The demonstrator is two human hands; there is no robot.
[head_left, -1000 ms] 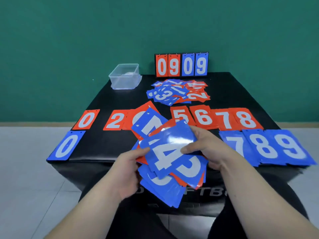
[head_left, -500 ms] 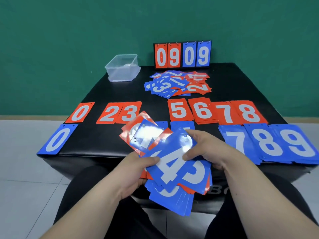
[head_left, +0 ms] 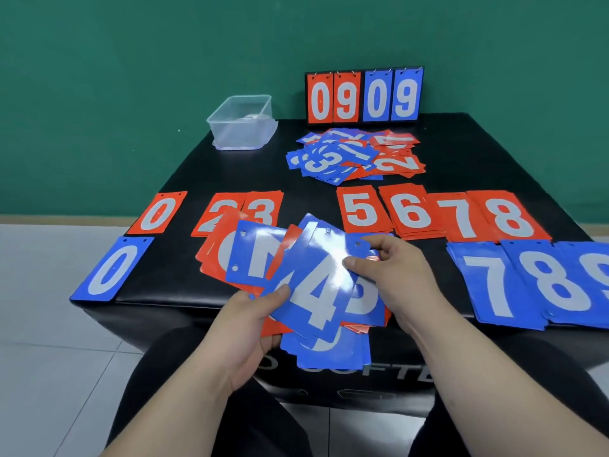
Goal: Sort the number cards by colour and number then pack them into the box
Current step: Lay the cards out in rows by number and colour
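At lower left of the frame a blue 0 card (head_left: 112,270) lies flat on the table (head_left: 204,173), with a red 0 card (head_left: 158,212) just behind it and red 2 and 3 cards (head_left: 247,209) further right. The clear box (head_left: 242,125) stands at upper left of the table, well apart from both hands. At centre, the left hand (head_left: 250,328) grips a fan of cards (head_left: 263,258) from beneath, thumb on top. The uppermost, a blue 4 card (head_left: 316,291), has its long axis tilted toward upper right. The right hand (head_left: 392,272) pinches that card's upper part, thumb on its face, and is judged the nearer hand for drawing it off. Its likely place is the open stretch of the blue row directly behind the fan. A loose heap (head_left: 356,156) remains unsorted at upper centre, before a scoreboard (head_left: 364,95). Red 5 to 8 cards (head_left: 441,216) and blue 7 to 9 cards (head_left: 534,282) occupy the right.
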